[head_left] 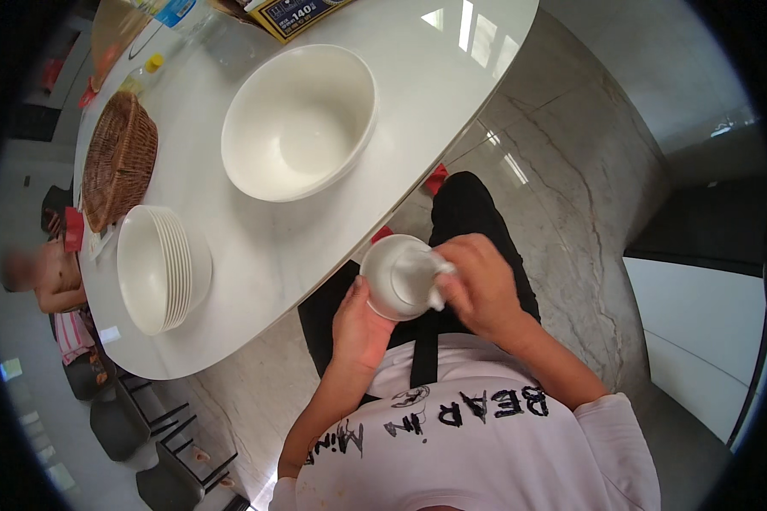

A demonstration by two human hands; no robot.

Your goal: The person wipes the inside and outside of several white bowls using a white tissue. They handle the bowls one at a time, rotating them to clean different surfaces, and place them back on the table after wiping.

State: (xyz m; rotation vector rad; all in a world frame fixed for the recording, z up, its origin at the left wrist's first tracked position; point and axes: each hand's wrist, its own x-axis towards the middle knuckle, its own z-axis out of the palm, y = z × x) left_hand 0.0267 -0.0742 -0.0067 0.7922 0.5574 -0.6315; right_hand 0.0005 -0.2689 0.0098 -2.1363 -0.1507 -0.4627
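A small white bowl (pixel 382 294) is held in front of my body, just off the table's edge. My left hand (pixel 358 328) grips its rim from the left, thumb along the side. In my right hand (pixel 481 285) is a bunched white cloth or tissue (pixel 439 279), pressed into the bowl's right side; motion blurs it, so which of the two I cannot tell. On the white table (pixel 290 247) stands a large white bowl (pixel 302 128). To its lower left lies a nested stack of white bowls (pixel 153 271), tipped on its side.
A brown wicker basket (pixel 119 162) sits at the table's left. Near the far edge are a yellow-capped bottle (pixel 149 68), another clear bottle (pixel 175 15) and a dark box (pixel 294 15). Dark chairs (pixel 170 477) stand at lower left. Another person (pixel 60 272) is beyond the table. A white cabinet (pixel 699 332) is right.
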